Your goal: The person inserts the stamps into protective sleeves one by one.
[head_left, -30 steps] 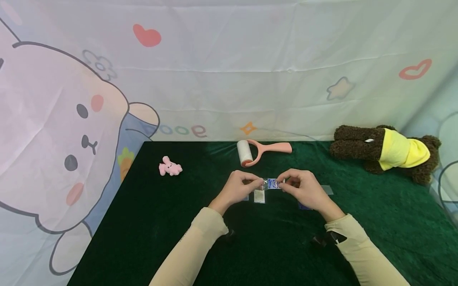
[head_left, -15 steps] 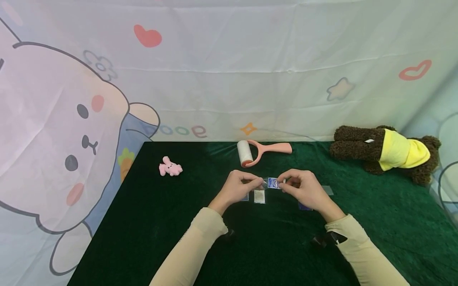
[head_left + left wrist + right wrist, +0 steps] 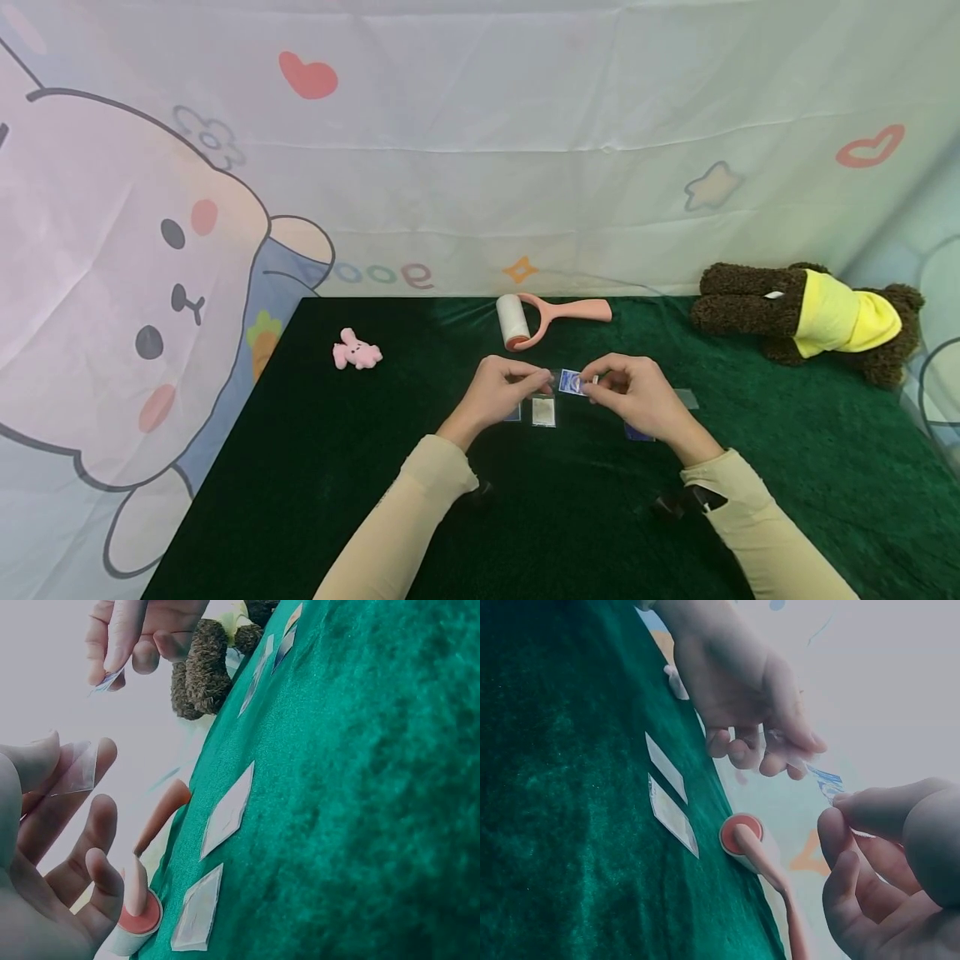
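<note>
Above the dark green cloth, my left hand [image 3: 501, 390] pinches a small clear plastic sleeve [image 3: 81, 774] between thumb and forefinger, its other fingers loosely bent. Facing it, my right hand [image 3: 633, 390] pinches a small blue-and-white printed card [image 3: 571, 382] by its right end. In the right wrist view the card's free end [image 3: 825, 780] points at the sleeve and lies right by its edge. Below the hands, a whitish card in a sleeve [image 3: 543, 412] lies flat, with another sleeved card [image 3: 513, 414] beside it, partly hidden by my left hand.
A dark blue card [image 3: 638, 432] and a clear sleeve [image 3: 686, 398] lie by my right wrist. Behind my hands rests a lint roller [image 3: 555, 315] with a pink handle. A pink plush bunny [image 3: 357, 350] lies left, a brown teddy bear [image 3: 750, 304] in yellow at the back right.
The blue-and-white card has tilted slightly and shifted a little up and left in my right hand's pinch. My left hand has barely moved, and the things on the cloth stay put.
</note>
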`<move>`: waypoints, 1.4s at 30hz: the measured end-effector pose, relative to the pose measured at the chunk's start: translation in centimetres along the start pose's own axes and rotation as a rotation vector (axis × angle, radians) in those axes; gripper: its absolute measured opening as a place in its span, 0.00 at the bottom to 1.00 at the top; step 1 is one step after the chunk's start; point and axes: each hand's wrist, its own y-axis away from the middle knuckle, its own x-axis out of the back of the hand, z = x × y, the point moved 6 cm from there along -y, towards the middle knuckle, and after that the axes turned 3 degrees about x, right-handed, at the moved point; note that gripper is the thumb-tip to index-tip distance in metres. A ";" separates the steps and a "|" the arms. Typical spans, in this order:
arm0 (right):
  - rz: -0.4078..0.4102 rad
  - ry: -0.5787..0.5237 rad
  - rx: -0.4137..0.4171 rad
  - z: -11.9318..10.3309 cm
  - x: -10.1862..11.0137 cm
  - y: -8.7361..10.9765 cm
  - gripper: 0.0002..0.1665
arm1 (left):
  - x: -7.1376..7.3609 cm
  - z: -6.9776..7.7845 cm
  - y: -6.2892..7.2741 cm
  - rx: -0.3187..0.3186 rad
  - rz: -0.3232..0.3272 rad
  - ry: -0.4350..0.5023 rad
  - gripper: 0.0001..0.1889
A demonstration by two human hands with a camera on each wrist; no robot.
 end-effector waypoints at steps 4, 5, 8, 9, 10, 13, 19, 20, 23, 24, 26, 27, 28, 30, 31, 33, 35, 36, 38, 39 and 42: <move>-0.004 0.010 0.002 0.0 0.0 0.0 0.06 | 0.1 0.0 0.0 -0.003 0.005 0.001 0.13; -0.005 0.014 0.005 0.0 0.0 0.0 0.06 | 0.1 0.0 0.0 -0.003 0.006 -0.001 0.14; -0.007 0.015 0.012 -0.1 0.1 0.0 0.05 | 0.0 -0.1 0.0 0.000 0.006 -0.010 0.13; -0.008 0.014 0.013 -0.1 0.1 0.0 0.05 | 0.0 -0.1 -0.1 -0.002 0.004 -0.011 0.13; -0.008 0.011 0.015 -0.1 0.2 0.0 0.05 | 0.0 -0.1 -0.1 -0.004 0.003 -0.013 0.13; -0.007 0.008 0.022 -0.3 0.2 0.0 0.05 | 0.0 -0.1 -0.1 -0.009 -0.002 -0.014 0.12; -0.007 0.011 0.047 -0.4 0.3 0.1 0.05 | 0.1 -0.1 -0.1 0.004 0.002 -0.017 0.12; -0.009 0.014 0.050 -0.4 0.3 0.1 0.06 | 0.1 -0.1 -0.1 0.006 0.003 -0.016 0.12; -0.018 0.021 0.059 -0.3 0.3 0.1 0.07 | 0.0 0.0 -0.1 0.004 0.003 -0.018 0.13; -0.020 0.023 0.062 -0.3 0.3 0.1 0.07 | 0.0 0.0 -0.1 0.002 0.001 -0.018 0.13; -0.022 0.029 0.069 -0.3 0.3 0.1 0.08 | -0.1 0.0 -0.1 0.000 -0.004 -0.021 0.14; -0.023 0.029 0.074 -0.3 0.3 0.1 0.08 | -0.1 0.0 -0.1 -0.001 -0.008 -0.023 0.14; -0.022 0.029 0.077 -0.3 0.2 0.1 0.08 | -0.1 0.0 -0.1 0.000 -0.011 -0.023 0.14; -0.021 0.031 0.082 -0.2 0.2 0.0 0.08 | -0.2 0.0 -0.1 -0.003 -0.016 -0.021 0.13; -0.022 0.032 0.084 -0.2 0.2 0.0 0.08 | -0.2 0.1 -0.1 -0.003 -0.019 -0.020 0.13; -0.022 0.034 0.088 -0.2 0.2 0.0 0.08 | -0.3 0.1 -0.1 -0.008 -0.025 -0.018 0.12; -0.023 0.036 0.093 -0.3 0.2 0.0 0.08 | -0.3 0.1 -0.2 -0.011 -0.029 -0.021 0.12; -0.023 0.035 0.093 -0.3 0.2 0.0 0.08 | -0.3 0.1 -0.2 -0.010 -0.030 -0.022 0.12; -0.025 0.031 0.089 -0.3 0.2 0.0 0.08 | -0.3 0.1 -0.2 -0.007 -0.031 -0.025 0.11; -0.024 0.029 0.087 -0.3 0.1 0.0 0.07 | -0.3 0.0 -0.3 -0.007 -0.030 -0.024 0.11; -0.025 0.015 0.072 -0.3 0.1 0.0 0.08 | -0.3 0.0 -0.2 -0.014 -0.022 -0.019 0.12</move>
